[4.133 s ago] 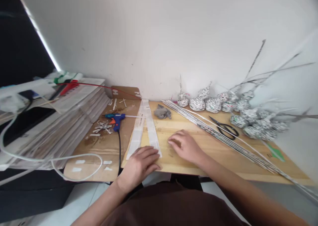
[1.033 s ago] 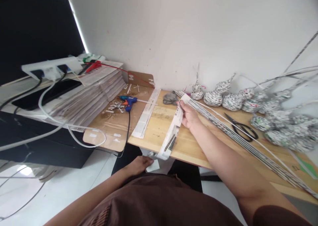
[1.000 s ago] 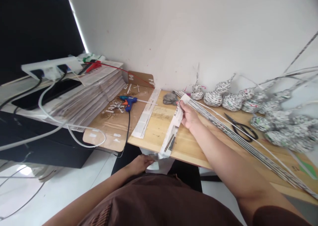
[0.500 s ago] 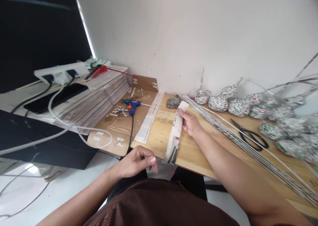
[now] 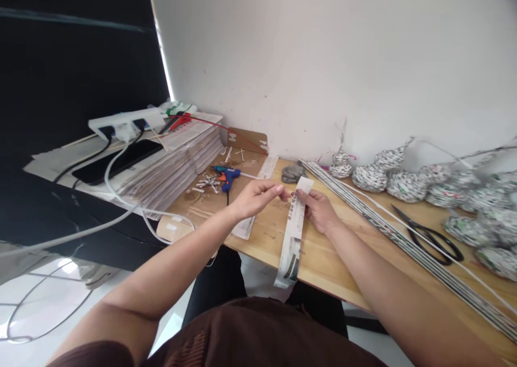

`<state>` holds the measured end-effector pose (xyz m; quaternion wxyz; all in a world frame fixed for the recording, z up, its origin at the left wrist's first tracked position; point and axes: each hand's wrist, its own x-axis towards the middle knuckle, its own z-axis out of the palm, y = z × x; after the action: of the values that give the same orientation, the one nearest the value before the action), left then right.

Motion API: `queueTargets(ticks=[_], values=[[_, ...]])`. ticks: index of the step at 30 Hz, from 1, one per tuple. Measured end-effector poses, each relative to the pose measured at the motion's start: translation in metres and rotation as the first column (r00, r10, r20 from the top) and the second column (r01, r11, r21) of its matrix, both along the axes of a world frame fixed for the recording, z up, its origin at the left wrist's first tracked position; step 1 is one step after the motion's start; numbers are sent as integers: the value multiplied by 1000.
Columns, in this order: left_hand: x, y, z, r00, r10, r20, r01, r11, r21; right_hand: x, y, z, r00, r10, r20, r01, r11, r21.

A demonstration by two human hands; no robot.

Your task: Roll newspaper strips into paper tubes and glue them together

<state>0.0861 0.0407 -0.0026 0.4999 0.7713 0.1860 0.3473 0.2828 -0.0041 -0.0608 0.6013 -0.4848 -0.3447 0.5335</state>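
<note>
My right hand [image 5: 320, 210] pinches the upper part of a newspaper strip [image 5: 294, 232] between thumb and fingers. The strip is long and printed, with a dark picture near its lower end, which hangs past the table's front edge. Just left of the strip's top, my left hand [image 5: 260, 197] has its thumb and fingers drawn together; anything between them is too small to make out. Under my left hand and forearm lies a stack of more newspaper strips [image 5: 268, 167], partly covered. A crumpled grey cloth [image 5: 292, 173] rests behind the held strip.
A blue glue gun [image 5: 229, 177] lies on cardboard among white scraps. Long rolled paper sticks [image 5: 363, 211] run across the wooden table [image 5: 335, 270], with black scissors [image 5: 430, 238] beyond. Woven gourd shapes [image 5: 406, 185] line the wall. Stacked newspapers [image 5: 189, 152] carry a power strip [image 5: 127, 122] and phone [image 5: 117, 161].
My left hand has risen from near my lap, forward and right, to beside the strip's top. My right hand keeps its hold on the strip. The view has shifted slightly.
</note>
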Motion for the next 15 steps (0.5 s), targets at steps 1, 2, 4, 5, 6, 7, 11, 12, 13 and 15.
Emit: queueTargets(ticks=[1,2,4,5,6,7,11,12,13,15], values=[[8,7,0,1000,13,1,-13,1000,8,-1,0,0,1000,3,-3,-3,1000,4],[16,12,0,1000,26,1,-26,1000,8,-1,0,-1,1000,4,-5,-4,1000,7],[31,21,-1,997,69,-18,-68,998,12,-1,0,-1,1000,5,-7,-5,1000,17],[38,24,-2,995,92,-45,-91,995,27,-1,0,-1,1000,9,-6,-9,1000,27],[45,27,-4,991,113,-71,-110,993,46,-1,0,-2,1000,13,-6,-12,999,37],[50,30,-5,987,133,-95,-128,990,65,0,0,-2,1000,17,-3,-17,999,46],[63,43,-11,976,192,-100,-185,980,74,1,0,-2,1000,12,26,-13,999,40],[65,47,-14,975,203,-89,-199,979,51,1,0,-2,999,6,33,-7,999,34],[66,50,-17,975,206,-82,-206,978,19,1,1,-2,999,-1,36,0,1000,28],[68,56,-23,983,159,-93,-164,985,-54,0,1,-2,1000,-7,31,6,1000,28]])
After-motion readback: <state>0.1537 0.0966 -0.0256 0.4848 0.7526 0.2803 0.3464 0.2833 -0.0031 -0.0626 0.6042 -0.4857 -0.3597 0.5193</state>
